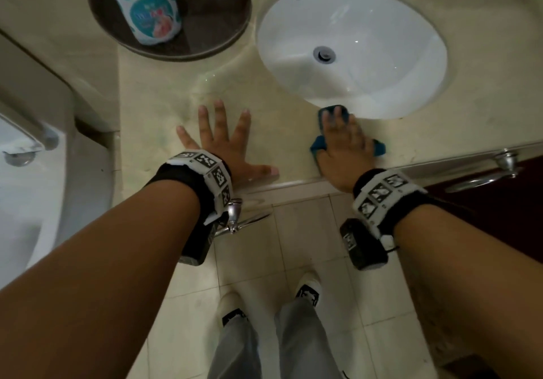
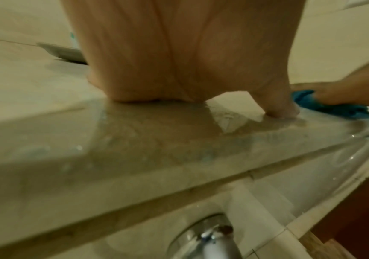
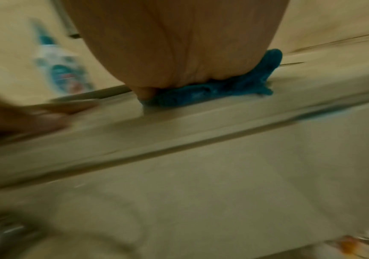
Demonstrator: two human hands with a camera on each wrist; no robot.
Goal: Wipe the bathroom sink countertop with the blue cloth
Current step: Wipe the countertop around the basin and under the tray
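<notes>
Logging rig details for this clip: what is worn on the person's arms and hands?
Both forearms are bare, without sleeves or gloves. The left hand and right hand each have a black wrist strap carrying a white band of square black-and-white coded markers, with a black box-shaped camera unit hanging beneath each wrist. A thin cord shows at the right unit.

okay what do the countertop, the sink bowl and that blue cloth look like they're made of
Countertop: likely polished marble or similar stone; beige, veined, glossy reflections.
Sink bowl: glazed white ceramic, probably; smooth with bright highlights.
Blue cloth: soft, nubby fabric, possibly microfibre; it bunches under the right hand.
</notes>
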